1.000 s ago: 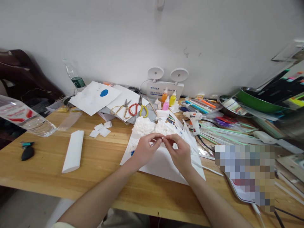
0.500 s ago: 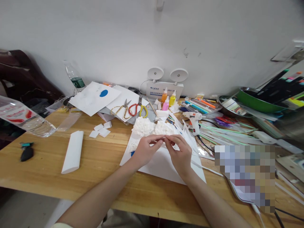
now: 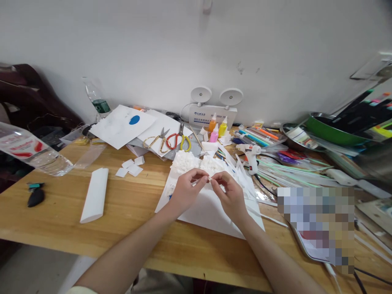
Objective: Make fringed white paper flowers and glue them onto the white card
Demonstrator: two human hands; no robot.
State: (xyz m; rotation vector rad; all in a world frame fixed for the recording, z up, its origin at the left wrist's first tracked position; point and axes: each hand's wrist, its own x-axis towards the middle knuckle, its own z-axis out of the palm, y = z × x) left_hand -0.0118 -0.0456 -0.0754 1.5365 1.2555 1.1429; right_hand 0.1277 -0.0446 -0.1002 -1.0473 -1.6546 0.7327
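Pinching a small white paper bit [image 3: 210,179] between them, the left hand [image 3: 186,191] and right hand [image 3: 229,195] meet fingertip to fingertip above the white sheet [image 3: 211,214], just before the white clusters [image 3: 196,162].
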